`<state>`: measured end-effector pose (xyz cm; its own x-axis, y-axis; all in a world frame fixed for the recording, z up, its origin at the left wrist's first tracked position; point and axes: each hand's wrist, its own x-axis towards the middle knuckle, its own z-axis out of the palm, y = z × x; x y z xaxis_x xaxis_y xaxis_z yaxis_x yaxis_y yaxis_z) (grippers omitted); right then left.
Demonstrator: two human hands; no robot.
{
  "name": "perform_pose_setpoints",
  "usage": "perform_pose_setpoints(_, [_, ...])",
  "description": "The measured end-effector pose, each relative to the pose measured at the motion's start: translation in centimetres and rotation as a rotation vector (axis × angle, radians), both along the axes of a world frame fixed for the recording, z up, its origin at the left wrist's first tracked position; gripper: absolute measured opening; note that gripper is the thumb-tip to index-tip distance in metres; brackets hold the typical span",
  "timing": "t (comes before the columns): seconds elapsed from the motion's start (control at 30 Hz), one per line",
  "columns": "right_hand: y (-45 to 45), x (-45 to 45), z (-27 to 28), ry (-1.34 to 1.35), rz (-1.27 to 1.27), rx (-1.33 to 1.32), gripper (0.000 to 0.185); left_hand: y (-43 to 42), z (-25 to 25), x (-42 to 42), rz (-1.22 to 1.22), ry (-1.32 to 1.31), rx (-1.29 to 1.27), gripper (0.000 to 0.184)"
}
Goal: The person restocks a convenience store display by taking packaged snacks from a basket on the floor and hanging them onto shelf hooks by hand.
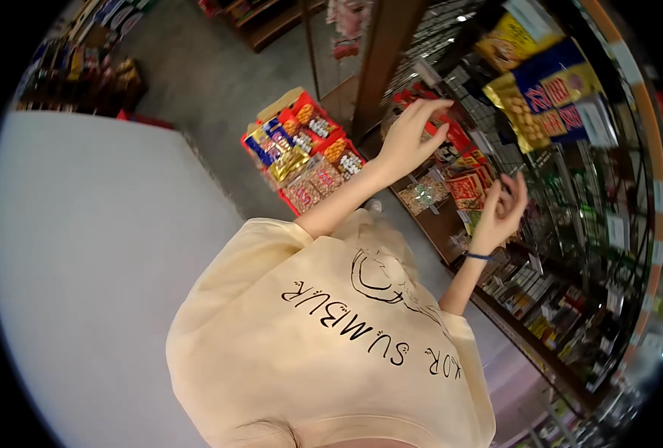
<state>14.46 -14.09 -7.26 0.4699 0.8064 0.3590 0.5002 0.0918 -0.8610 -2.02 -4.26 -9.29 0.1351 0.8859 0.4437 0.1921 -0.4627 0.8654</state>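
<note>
The red packet (pixel 464 192) lies on the shelf (pixel 437 233) between the two hands in my view, nearer the right hand (pixel 502 213) than the left hand (pixel 415 138) — depth and its long axis I can't judge. Neither hand seems to hold anything: the left's thumb and fingers spread apart, the right's curl loosely with gaps between them. I count two hands, one dark wristband (pixel 478 257) on the right, one large blue-and-gold packet (pixel 548 97) and one yellow packet (pixel 509 46) beside it; the other red packets blur past counting.
</note>
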Motion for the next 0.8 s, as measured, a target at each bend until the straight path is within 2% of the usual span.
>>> perform_pose_setpoints(0.07, [-0.6,-1.9,-3.1,-0.021,0.150,-0.174,0.044,-1.9,-4.3,-2.3,0.093,0.013,-0.056,0.032])
perform_pose_setpoints(0.17, [-0.7,-4.7,-6.4,0.057,0.386,-0.482,0.043,-5.6,-10.0,-7.0,0.143,0.145,-0.325,0.031])
perform_pose_setpoints(0.27, [-0.1,-6.1,-10.8,-0.084,0.740,-0.681,0.043,-9.4,-14.7,-12.3,0.210,0.277,-0.519,0.036])
perform_pose_setpoints(0.4, [0.9,-9.8,-16.6,-0.201,0.916,-0.758,0.042,-13.4,-22.5,-18.1,0.369,0.286,-0.700,0.040])
perform_pose_setpoints(0.47, [1.3,-11.8,-19.7,-0.237,1.075,-0.779,0.038,-14.7,-25.8,-20.3,0.547,0.281,-0.812,0.043])
perform_pose_setpoints(0.5, [1.8,-13.0,-20.6,-0.318,1.116,-0.817,0.034,-14.9,-26.8,-21.4,0.576,0.238,-0.863,0.047])
perform_pose_setpoints(0.67, [4.7,-18.5,-28.0,-0.261,1.262,-0.797,0.032,-13.3,-29.4,-24.7,0.757,0.232,-0.919,0.053])
perform_pose_setpoints(0.73, [6.8,-20.7,-30.3,-0.252,1.319,-0.935,0.035,-11.8,-30.4,-25.6,0.833,0.186,-0.909,0.053])
perform_pose_setpoints(0.8, [8.9,-22.9,-32.0,-0.226,1.249,-1.001,0.035,-10.3,-30.8,-26.1,0.854,0.225,-0.880,0.054])
